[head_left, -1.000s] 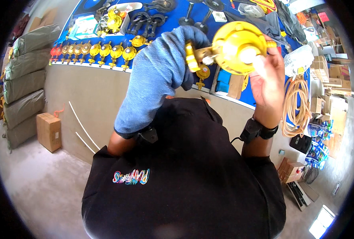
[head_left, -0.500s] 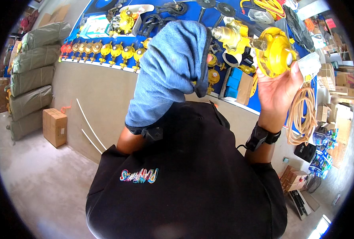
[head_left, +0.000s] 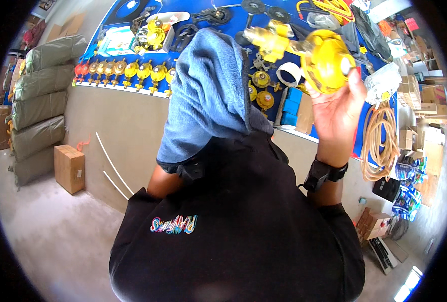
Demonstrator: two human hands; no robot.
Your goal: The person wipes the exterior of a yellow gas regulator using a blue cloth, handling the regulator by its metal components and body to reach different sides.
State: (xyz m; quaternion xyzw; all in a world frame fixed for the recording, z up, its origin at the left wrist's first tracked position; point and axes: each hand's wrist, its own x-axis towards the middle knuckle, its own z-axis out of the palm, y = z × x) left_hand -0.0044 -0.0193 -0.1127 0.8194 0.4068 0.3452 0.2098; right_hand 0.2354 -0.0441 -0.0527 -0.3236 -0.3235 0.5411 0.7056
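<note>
A large yellow gas regulator (head_left: 329, 58) with a threaded brass-and-yellow valve fitting (head_left: 271, 41) on its left side is held up at the upper right. My right hand (head_left: 336, 113) grips its round body from below, thumb on the right side. The regulator is slightly smeared by motion. A blue towel (head_left: 208, 85) covers my left hand and most of that forearm (head_left: 164, 182), so its fingers are hidden. The towel stands left of the fitting, apart from it.
Smaller yellow regulators (head_left: 143, 70) line the front of the blue table (head_left: 183, 61). A white ring (head_left: 288, 74), blue boxes (head_left: 291, 108) and a coiled beige hose (head_left: 377, 141) lie right. Wrapped bundles (head_left: 40, 103) and a carton (head_left: 69, 168) stand left.
The regulator and my right hand have moved left and slightly down. The towel has shifted a little left, and its right edge hangs differently.
</note>
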